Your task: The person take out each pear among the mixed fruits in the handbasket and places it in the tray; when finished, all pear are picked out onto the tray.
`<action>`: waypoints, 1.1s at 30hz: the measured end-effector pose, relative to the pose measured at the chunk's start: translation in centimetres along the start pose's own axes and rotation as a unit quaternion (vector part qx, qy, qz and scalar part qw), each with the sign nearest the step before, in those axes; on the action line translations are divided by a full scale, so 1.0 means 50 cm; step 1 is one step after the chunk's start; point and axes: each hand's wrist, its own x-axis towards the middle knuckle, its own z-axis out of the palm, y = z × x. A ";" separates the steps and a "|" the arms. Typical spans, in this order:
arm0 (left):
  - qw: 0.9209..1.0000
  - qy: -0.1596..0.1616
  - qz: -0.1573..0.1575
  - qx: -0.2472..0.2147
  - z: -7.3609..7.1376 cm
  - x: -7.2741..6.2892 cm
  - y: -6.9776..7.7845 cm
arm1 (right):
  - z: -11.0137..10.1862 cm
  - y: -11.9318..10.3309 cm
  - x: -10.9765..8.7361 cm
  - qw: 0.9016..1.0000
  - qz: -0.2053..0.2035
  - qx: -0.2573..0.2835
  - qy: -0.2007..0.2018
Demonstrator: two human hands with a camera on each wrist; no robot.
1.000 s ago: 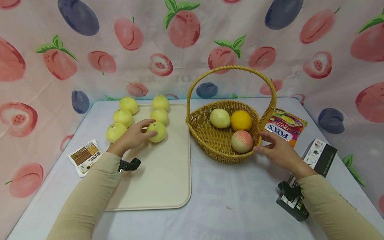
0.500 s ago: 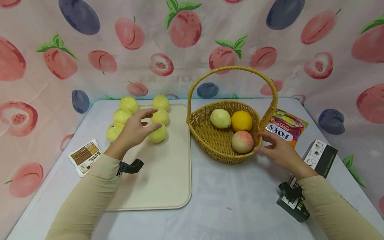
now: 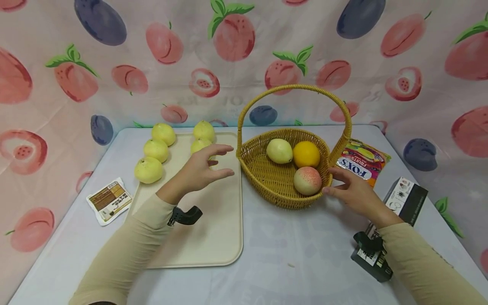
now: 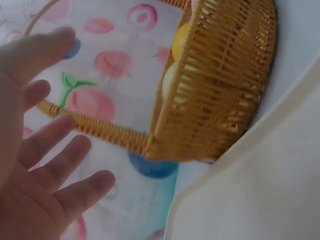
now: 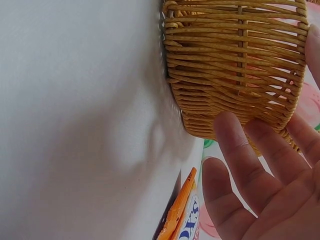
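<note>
My left hand (image 3: 194,173) is over the beige tray (image 3: 213,237), thumb and fingers spread toward the basket with nothing between them; the left wrist view shows the palm bare. Round pale yellow-green fruits stand on the tray's far half: a left row of three, with a front fruit (image 3: 148,170), and a right row with a rear fruit (image 3: 203,130), partly hidden by that hand. The wicker basket (image 3: 267,192) holds a pale yellow fruit (image 3: 279,151), an orange (image 3: 306,153) and a peach (image 3: 307,181). Relaxed fingers of my right hand (image 3: 356,192) touch the basket's outer right side.
Behind the basket's right side lies a candy bag (image 3: 364,159). A black and white box (image 3: 406,201) lies under the right forearm. Left of the tray is a small flat packet (image 3: 109,200). A fruit-print cloth (image 3: 236,101) hangs along the table's back.
My left hand has let go of the front fruit of the right row, lifted away and moved right toward the basket. My right hand stays at the basket's side.
</note>
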 end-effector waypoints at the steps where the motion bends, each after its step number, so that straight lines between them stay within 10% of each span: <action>1: 1.000 -0.005 0.006 -0.004 0.008 0.005 0.003 | 0.000 0.000 0.000 1.000 -0.001 0.001 0.000; 18: 0.993 -0.111 0.018 0.025 0.122 0.136 0.030 | 0.000 -0.001 -0.001 1.000 0.004 0.005 -0.002; 33: 0.990 -0.135 -0.031 0.016 0.176 0.220 0.012 | 0.001 0.001 -0.001 1.000 0.004 0.006 -0.001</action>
